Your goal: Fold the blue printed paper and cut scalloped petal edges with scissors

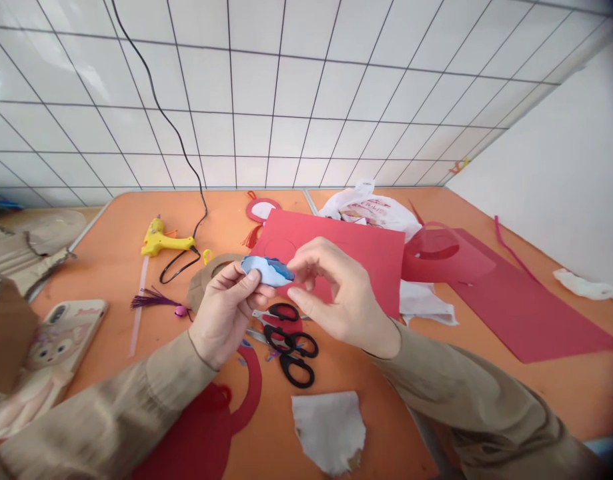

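Above the orange table (176, 360), my left hand (223, 310) pinches a small oval cutout (269, 272), pale blue on its flat face with darker blue along the upper edge. My right hand (343, 293) is at the cutout's right end, thumb and fingers apart; whether a fingertip touches the edge I cannot tell. Below the hands lie two pairs of black-handled scissors (296, 367), their blades partly hidden. Behind the right hand is a large red sheet (371, 260) with a faint circle drawn on it.
A yellow glue gun (169, 242) with a black cord lies left. Nearby are a purple tassel (156, 299), a phone (69, 340) and cardboard (9, 333). A white plastic bag (376, 208) sits at the back. A white scrap (329, 430) and red paper (196, 440) lie in front.
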Tool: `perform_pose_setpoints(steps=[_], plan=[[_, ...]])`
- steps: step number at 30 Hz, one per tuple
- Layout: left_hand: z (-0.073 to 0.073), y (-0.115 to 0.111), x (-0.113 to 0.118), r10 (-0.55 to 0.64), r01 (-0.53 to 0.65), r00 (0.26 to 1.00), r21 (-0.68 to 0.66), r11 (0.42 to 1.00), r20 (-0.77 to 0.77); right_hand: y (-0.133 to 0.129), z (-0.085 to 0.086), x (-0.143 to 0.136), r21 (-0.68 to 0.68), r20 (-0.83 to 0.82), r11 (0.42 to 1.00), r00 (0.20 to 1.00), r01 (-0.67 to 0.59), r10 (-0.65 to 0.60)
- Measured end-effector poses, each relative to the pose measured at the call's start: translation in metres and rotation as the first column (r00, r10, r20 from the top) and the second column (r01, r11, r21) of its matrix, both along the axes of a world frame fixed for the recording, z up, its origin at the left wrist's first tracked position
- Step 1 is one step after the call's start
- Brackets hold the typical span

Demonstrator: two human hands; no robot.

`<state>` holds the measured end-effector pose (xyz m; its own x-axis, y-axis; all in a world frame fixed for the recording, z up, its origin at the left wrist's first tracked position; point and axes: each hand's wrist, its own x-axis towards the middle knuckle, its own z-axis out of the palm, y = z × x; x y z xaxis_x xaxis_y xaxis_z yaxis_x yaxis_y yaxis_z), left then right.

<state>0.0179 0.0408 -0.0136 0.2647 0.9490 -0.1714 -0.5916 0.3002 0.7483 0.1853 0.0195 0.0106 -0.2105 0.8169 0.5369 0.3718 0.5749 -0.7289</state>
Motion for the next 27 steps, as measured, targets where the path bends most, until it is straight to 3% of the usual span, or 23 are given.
perform_pose_setpoints(steps=[8, 27], plan=[[0.0025, -0.0041, 0.0012, -0.009, 0.009, 0.999, 0.002, 1.000, -0.032, 0.0020, -0.0039, -0.0001, 0.041, 0.067, 0.998, 0.997, 0.042, -0.045], [0.0048, -0.0091, 0.0014, -0.037, 0.037, 0.994, 0.004, 0.999, -0.108, 0.0058, -0.0062, 0.0000, -0.058, -0.012, 0.997, 0.999, 0.040, -0.041]])
